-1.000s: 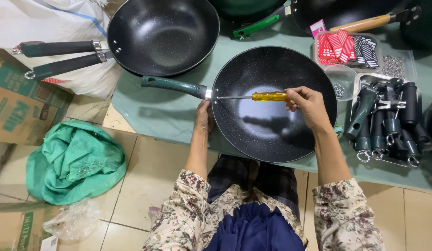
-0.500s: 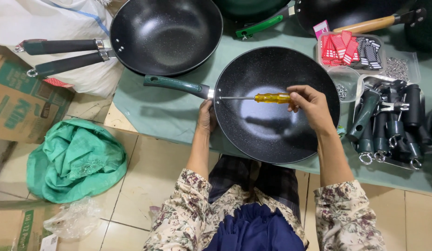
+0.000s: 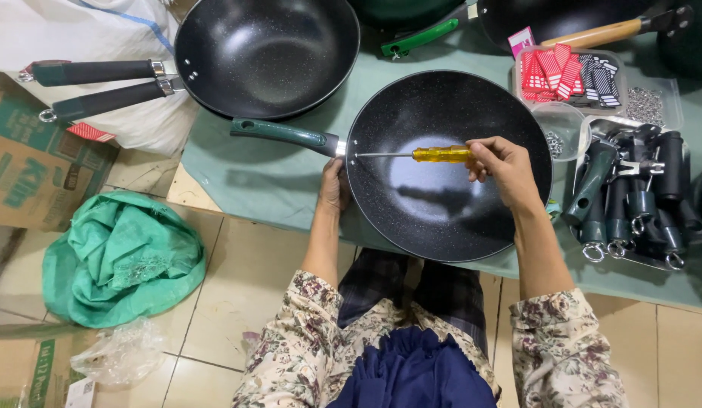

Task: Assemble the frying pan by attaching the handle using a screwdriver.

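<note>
right hand (image 3: 506,170) fingers closed on the yellow-handled screwdriver (image 3: 411,154) over the round black speckled pan (image 3: 449,204); left hand (image 3: 334,185) grips the pan's rim, its fingers hidden beneath.

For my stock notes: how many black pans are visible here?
4, maybe more hidden: one under the screwdriver at centre, one upper left with another's handle beneath, one cut off at top right.

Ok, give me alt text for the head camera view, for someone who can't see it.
A person's right hand holds a yellow-handled screwdriver across a black speckled pan, its tip at the green pan handle's joint, while the left hand steadies the rim. Loose dark handles lie on the right of the green table.
</note>
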